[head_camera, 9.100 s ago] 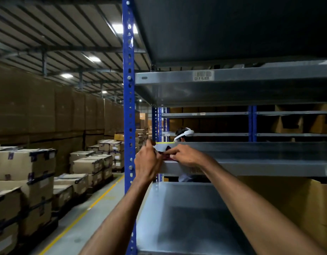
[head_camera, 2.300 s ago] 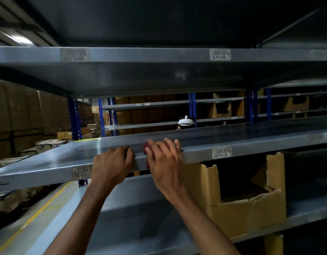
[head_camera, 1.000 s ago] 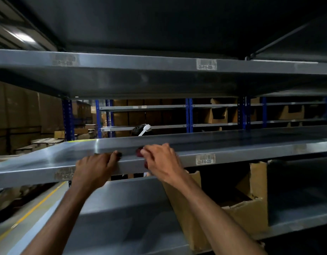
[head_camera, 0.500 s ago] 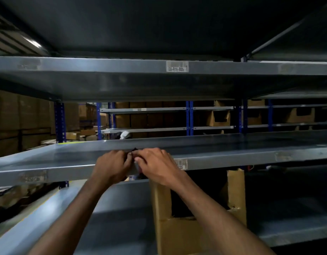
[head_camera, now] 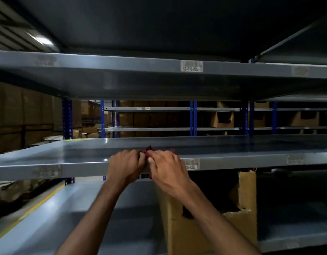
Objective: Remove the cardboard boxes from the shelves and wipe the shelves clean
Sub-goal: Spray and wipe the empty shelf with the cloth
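A grey metal shelf runs across the view at chest height with no boxes on it. At its front edge my left hand and my right hand meet, both pinching a small dark red cloth that is bunched between the fingertips and mostly hidden by them. On the shelf below stands an open cardboard box with torn flaps, just right of my right forearm.
Another grey shelf hangs overhead. Blue uprights and further racks holding cardboard boxes lie behind. Stacked cartons line the aisle at left, whose floor has a yellow line.
The hands have come together from a little apart on the shelf edge, and the red cloth now sticks up between their fingertips. The view has shifted slightly right along the shelf.
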Tool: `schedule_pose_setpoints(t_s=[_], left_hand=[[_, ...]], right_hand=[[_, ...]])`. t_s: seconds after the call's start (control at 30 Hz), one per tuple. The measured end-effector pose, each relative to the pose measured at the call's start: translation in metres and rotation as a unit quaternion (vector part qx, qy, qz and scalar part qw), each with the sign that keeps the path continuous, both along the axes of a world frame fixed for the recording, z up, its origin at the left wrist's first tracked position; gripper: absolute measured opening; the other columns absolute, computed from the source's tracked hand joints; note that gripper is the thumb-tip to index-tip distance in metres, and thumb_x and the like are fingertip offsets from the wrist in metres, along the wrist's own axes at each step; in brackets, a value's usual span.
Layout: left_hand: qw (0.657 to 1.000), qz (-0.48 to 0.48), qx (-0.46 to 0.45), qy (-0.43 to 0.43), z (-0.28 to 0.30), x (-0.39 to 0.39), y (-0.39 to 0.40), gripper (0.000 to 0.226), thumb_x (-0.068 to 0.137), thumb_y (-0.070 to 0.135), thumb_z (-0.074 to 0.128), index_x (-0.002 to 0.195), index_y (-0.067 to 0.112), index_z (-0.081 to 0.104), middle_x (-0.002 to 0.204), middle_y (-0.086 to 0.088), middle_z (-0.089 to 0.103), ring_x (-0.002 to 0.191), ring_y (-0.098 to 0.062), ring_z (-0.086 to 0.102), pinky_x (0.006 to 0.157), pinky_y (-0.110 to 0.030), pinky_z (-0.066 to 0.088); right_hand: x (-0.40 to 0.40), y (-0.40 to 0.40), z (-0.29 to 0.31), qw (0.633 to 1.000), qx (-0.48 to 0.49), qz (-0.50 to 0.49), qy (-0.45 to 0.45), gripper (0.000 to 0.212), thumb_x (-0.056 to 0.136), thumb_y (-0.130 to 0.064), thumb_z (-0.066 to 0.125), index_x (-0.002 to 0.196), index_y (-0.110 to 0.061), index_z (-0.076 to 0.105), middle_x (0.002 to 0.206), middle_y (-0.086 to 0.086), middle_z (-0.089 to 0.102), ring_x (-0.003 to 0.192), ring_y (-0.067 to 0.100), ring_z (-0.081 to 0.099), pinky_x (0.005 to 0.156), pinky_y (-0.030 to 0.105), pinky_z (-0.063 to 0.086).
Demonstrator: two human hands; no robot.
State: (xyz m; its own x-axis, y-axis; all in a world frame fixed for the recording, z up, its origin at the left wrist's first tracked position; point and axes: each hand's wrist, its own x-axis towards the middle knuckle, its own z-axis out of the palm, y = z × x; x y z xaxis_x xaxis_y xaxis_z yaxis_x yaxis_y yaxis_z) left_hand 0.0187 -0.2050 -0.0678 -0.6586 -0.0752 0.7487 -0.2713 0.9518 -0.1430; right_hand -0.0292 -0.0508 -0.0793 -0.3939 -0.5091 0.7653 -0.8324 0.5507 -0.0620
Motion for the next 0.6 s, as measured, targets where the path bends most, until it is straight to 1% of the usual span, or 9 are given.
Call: schedule_pose_setpoints(t_s=[0.1,0.17,0.2,0.27,0.33,0.4,0.47,0.53,0.6], left_hand=[[0.999,-0.015,0.039,0.013,-0.001,0.000,0.002,0.035,0.103,0.047,0.027,0.082,0.026,0.045,0.080,0.005,0.047,0.072,-0.015,0.045,0.058,-0.030,0.027],[0.998,-0.023,0.048,0.016,-0.001,0.001,0.002,0.035,0.104,0.046,0.026,0.082,0.027,0.044,0.079,0.005,0.047,0.072,-0.014,0.046,0.063,-0.031,0.030],[0.999,-0.029,0.042,0.009,-0.001,0.001,0.000,0.033,0.104,0.046,0.026,0.082,0.027,0.044,0.079,0.006,0.046,0.072,-0.014,0.045,0.063,-0.031,0.030],[0.999,-0.042,0.017,0.012,-0.002,0.001,-0.003,0.030,0.104,0.044,0.032,0.082,0.028,0.044,0.075,0.008,0.042,0.068,-0.014,0.043,0.060,-0.031,0.030],[0.997,-0.061,-0.040,0.038,-0.004,-0.003,-0.006,0.031,0.098,0.045,0.042,0.075,0.026,0.047,0.066,0.009,0.036,0.056,-0.014,0.037,0.051,-0.027,0.026],[0.996,-0.054,-0.067,0.032,-0.006,-0.005,-0.009,0.033,0.094,0.050,0.029,0.073,0.027,0.042,0.064,0.010,0.034,0.053,-0.012,0.031,0.049,-0.024,0.018],[0.996,-0.044,-0.067,0.043,-0.010,-0.011,-0.011,0.033,0.093,0.052,0.020,0.076,0.029,0.038,0.065,0.010,0.036,0.055,-0.012,0.032,0.049,-0.026,0.017],[0.996,-0.050,-0.044,0.066,-0.008,-0.009,-0.007,0.036,0.092,0.049,0.024,0.071,0.029,0.045,0.060,0.008,0.040,0.051,-0.012,0.031,0.047,-0.024,0.021],[0.996,-0.054,-0.007,0.064,-0.007,-0.007,-0.005,0.038,0.095,0.047,0.026,0.072,0.028,0.049,0.061,0.007,0.044,0.053,-0.015,0.037,0.048,-0.027,0.032]], right_hand=[[-0.018,-0.013,0.027,0.993,0.020,-0.057,-0.100,0.042,0.103,-0.043,0.029,0.106,-0.020,0.064,0.105,0.008,0.065,0.095,0.026,0.062,0.085,0.045,0.053],[-0.033,-0.028,0.046,0.976,0.058,-0.091,-0.191,0.043,0.102,-0.044,0.033,0.103,-0.015,0.066,0.105,0.013,0.065,0.092,0.030,0.062,0.083,0.044,0.053],[-0.037,-0.033,0.048,0.972,0.056,-0.093,-0.207,0.043,0.101,-0.045,0.034,0.101,-0.015,0.065,0.104,0.013,0.065,0.091,0.029,0.062,0.083,0.044,0.054],[-0.033,-0.033,0.038,0.980,0.025,-0.084,-0.179,0.046,0.099,-0.049,0.029,0.101,-0.020,0.064,0.103,0.009,0.066,0.092,0.027,0.064,0.083,0.047,0.055],[-0.016,-0.020,0.014,0.994,-0.015,-0.059,-0.095,0.042,0.103,-0.046,0.027,0.110,-0.026,0.064,0.105,-0.001,0.066,0.097,0.019,0.063,0.085,0.040,0.054],[0.002,-0.008,-0.007,0.998,-0.040,-0.039,0.004,0.042,0.106,-0.040,0.027,0.129,-0.027,0.059,0.120,-0.007,0.063,0.109,0.011,0.058,0.097,0.034,0.049],[0.002,-0.008,-0.012,0.997,-0.041,-0.047,0.039,0.046,0.106,-0.040,0.023,0.133,-0.026,0.056,0.124,-0.007,0.062,0.112,0.010,0.056,0.101,0.033,0.046],[-0.009,-0.016,0.003,0.998,-0.021,-0.057,-0.027,0.044,0.106,-0.043,0.021,0.117,-0.026,0.060,0.107,-0.004,0.064,0.096,0.012,0.059,0.087,0.035,0.051],[-0.024,-0.025,0.031,0.984,0.021,-0.083,-0.153,0.045,0.105,-0.049,0.026,0.106,-0.021,0.062,0.096,0.002,0.062,0.083,0.017,0.056,0.074,0.037,0.047]])
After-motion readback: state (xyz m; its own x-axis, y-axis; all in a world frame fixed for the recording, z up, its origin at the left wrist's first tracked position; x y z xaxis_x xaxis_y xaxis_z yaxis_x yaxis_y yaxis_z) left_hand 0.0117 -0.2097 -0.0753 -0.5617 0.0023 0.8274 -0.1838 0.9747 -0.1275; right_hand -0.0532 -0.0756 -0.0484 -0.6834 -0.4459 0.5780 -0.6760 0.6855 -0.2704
